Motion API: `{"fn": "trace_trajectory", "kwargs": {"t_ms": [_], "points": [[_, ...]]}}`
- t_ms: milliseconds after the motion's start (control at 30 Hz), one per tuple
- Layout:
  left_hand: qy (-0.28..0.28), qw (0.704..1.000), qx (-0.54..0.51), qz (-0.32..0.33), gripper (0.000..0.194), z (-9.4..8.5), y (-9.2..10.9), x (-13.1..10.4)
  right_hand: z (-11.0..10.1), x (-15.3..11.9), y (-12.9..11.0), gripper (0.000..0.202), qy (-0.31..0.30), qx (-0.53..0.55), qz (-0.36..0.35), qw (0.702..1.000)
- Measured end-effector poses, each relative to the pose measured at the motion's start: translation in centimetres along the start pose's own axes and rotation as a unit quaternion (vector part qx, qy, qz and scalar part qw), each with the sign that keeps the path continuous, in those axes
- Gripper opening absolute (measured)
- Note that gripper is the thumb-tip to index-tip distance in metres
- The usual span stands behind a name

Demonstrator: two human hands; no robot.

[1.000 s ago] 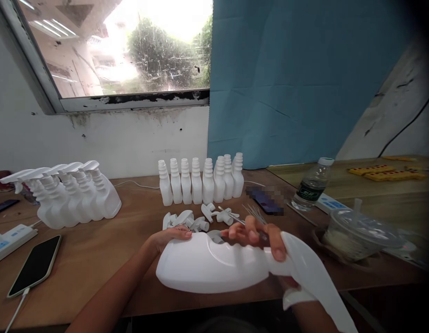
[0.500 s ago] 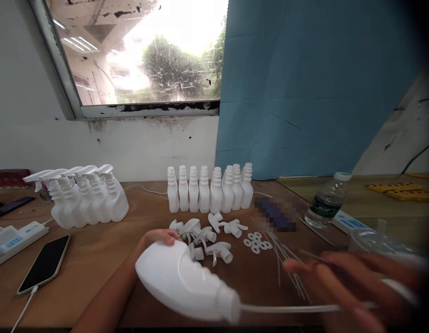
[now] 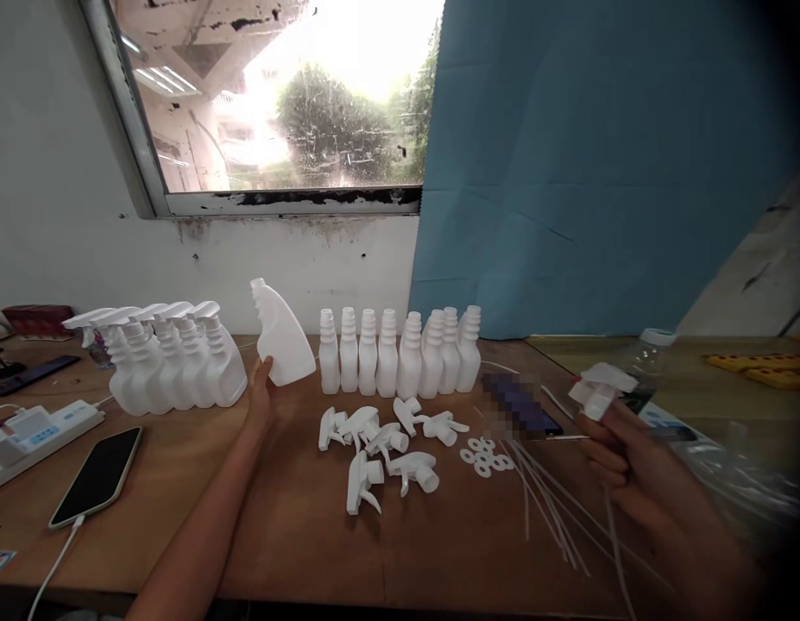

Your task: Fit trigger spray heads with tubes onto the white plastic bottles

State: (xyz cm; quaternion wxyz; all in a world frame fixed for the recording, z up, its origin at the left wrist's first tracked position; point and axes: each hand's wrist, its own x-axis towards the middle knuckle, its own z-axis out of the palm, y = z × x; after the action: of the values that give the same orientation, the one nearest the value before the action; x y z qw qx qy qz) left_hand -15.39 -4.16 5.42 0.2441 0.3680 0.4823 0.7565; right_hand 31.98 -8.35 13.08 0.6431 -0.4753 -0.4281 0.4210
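A white bottle without a top (image 3: 284,341) is held tilted by its lower part in my left hand (image 3: 261,388), whose fingers are closed round its base edge. My right hand (image 3: 623,444) is closed on a white spray head (image 3: 601,386), with a thin tube hanging below it. Several loose spray heads (image 3: 362,483) lie mid-table, beside white washers (image 3: 482,457) and thin tubes (image 3: 555,509). Several open bottles (image 3: 387,354) stand in a row behind them. Bottles with spray heads (image 3: 170,358) stand at the left.
A phone (image 3: 97,476) and a power strip (image 3: 43,438) with cables lie on the left of the table (image 3: 322,552). A clear drink bottle (image 3: 651,366) stands behind my right hand. A dark blue object (image 3: 519,401) lies near the tubes.
My left hand has moved the bottle up and back, turning its neck upward. The tube is out of the bottle's neck. My right hand has risen, and the spray head now shows in it.
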Motion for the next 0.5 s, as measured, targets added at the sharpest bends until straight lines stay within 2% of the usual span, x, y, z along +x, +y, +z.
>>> {"fn": "trace_trajectory", "kwargs": {"t_ms": [67,233,367,500], "points": [[0.043,0.998,0.035,0.015,0.051,-0.4,-0.9,0.3,-0.1,0.5,0.7,0.032,-0.026,0.05,0.051,0.997],[0.119,0.98,0.157,0.01,0.044,-1.2,-2.5,0.8,0.3,2.5,2.5,0.04,-0.052,0.053,0.046,0.996],[0.117,0.963,0.243,-0.019,0.04,-0.8,-3.4,0.6,1.2,4.5,5.0,0.041,-0.057,-0.015,-0.021,0.998],[0.085,0.954,0.284,-0.031,0.038,0.1,-4.3,0.3,2.0,7.0,7.6,0.052,-0.011,-0.063,-0.064,0.996]]}}
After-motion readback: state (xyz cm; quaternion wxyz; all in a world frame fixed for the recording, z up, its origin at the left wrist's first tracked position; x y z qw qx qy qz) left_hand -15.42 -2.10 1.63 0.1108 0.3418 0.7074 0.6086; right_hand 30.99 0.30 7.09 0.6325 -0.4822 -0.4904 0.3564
